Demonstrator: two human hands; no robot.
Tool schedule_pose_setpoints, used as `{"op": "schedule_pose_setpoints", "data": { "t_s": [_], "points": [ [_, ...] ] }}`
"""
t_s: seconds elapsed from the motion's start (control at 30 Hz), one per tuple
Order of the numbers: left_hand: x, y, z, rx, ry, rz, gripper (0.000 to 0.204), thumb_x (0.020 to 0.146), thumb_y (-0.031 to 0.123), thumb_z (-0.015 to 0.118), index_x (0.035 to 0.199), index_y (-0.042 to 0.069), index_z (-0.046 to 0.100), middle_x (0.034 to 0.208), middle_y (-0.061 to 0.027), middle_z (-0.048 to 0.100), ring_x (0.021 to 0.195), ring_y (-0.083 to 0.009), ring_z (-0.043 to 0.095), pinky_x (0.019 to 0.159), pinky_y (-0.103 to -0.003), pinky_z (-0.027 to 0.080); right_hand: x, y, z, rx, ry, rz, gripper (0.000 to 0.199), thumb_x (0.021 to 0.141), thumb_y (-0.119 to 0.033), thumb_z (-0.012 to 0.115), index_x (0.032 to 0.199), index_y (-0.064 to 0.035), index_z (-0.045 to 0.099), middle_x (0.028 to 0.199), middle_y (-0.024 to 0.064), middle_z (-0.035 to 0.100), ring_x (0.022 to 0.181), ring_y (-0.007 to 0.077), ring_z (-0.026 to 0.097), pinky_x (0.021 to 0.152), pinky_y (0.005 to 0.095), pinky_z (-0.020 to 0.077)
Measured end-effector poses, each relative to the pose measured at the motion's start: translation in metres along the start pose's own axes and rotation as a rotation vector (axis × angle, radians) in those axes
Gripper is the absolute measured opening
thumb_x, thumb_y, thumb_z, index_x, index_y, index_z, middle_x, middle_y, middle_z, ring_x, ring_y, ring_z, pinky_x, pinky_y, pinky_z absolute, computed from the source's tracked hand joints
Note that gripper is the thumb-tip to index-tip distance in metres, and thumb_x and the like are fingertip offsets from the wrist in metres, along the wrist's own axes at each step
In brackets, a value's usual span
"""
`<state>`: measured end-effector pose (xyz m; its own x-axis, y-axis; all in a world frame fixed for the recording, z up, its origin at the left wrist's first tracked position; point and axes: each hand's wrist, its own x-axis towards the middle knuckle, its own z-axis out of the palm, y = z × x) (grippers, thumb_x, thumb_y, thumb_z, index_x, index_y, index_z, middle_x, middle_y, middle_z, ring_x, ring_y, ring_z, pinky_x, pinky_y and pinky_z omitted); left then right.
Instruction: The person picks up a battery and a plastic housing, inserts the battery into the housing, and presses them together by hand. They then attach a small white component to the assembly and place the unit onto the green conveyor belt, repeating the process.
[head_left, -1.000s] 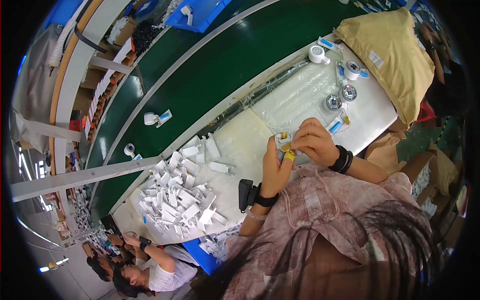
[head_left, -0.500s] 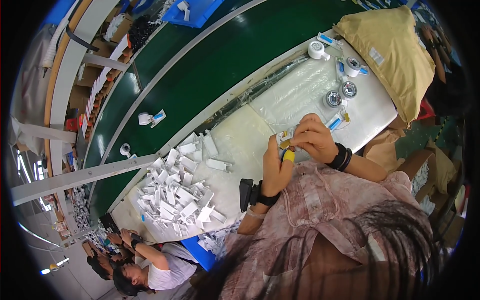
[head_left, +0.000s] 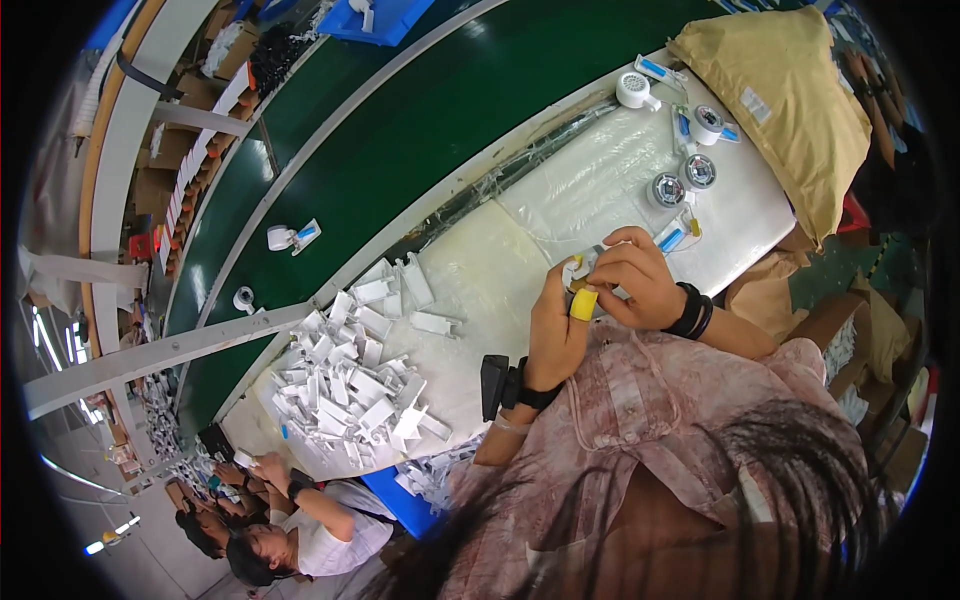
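Observation:
My left hand (head_left: 556, 330) is closed around a small white plastic part (head_left: 571, 272), which has a bit of yellow by it. A yellow wrap (head_left: 583, 304) covers one of its digits. My right hand (head_left: 640, 280) meets it from the right, its thumb and fingers bent in a pinch at the same part. The fingers hide most of what they grip. Just beyond my right hand, a blue battery cell (head_left: 669, 240) in a white handle shell lies on the table. Near it are opened round fan heads (head_left: 666, 190) with circuitry showing.
A heap of white handle shells (head_left: 350, 390) covers the table's left side. Beyond the table runs a green conveyor belt (head_left: 400, 150) carrying a fan piece (head_left: 282, 237) and a blue tray (head_left: 375, 22). A tan sack (head_left: 775, 100) sits at right; a co-worker (head_left: 330, 525) sits lower left.
The fingers of my right hand have shifted and spread a little at the part. Fan pieces on the belt have slid slightly left. The co-worker's hand now holds up a white piece.

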<state>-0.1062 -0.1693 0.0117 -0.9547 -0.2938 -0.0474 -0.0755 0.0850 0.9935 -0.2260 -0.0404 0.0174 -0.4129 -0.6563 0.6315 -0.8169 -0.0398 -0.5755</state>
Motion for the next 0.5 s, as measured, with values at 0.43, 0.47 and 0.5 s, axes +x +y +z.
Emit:
{"op": "schedule_pose_setpoints", "data": {
  "t_s": [0.43, 0.47, 0.5],
  "points": [
    [-0.004, 0.004, 0.004, -0.149, 0.019, -0.106, 0.043, 0.096, 0.005, 0.043, 0.138, -0.004, 0.037, 0.076, -0.0039, 0.053, 0.061, -0.0102, 0.048, 0.056, -0.024, 0.041, -0.004, 0.006, 0.000, 0.009, -0.025, -0.021, 0.020, 0.072, -0.007, 0.077, 0.089, -0.0065, 0.066, 0.087, 0.0039, 0.062, 0.083, 0.0229, 0.059, 0.088, 0.0408, 0.0468],
    [-0.004, 0.003, 0.004, -0.152, 0.020, -0.107, 0.043, 0.096, 0.005, 0.043, 0.138, -0.004, 0.037, 0.076, -0.0039, 0.053, 0.061, -0.0102, 0.048, 0.056, -0.024, 0.041, -0.004, 0.006, 0.000, 0.015, -0.024, -0.026, 0.021, 0.071, -0.007, 0.077, 0.089, -0.0065, 0.065, 0.087, 0.0040, 0.062, 0.082, 0.0226, 0.059, 0.088, 0.0410, 0.0469],
    [-0.005, 0.002, 0.004, -0.155, 0.016, -0.105, 0.044, 0.096, 0.004, 0.043, 0.138, -0.004, 0.037, 0.075, -0.0037, 0.052, 0.061, -0.0104, 0.048, 0.056, -0.024, 0.041, -0.004, 0.006, 0.000, 0.022, -0.024, -0.032, 0.022, 0.071, -0.006, 0.077, 0.089, -0.0065, 0.065, 0.086, 0.0042, 0.062, 0.082, 0.0222, 0.060, 0.088, 0.0411, 0.0470]
  ]
}}
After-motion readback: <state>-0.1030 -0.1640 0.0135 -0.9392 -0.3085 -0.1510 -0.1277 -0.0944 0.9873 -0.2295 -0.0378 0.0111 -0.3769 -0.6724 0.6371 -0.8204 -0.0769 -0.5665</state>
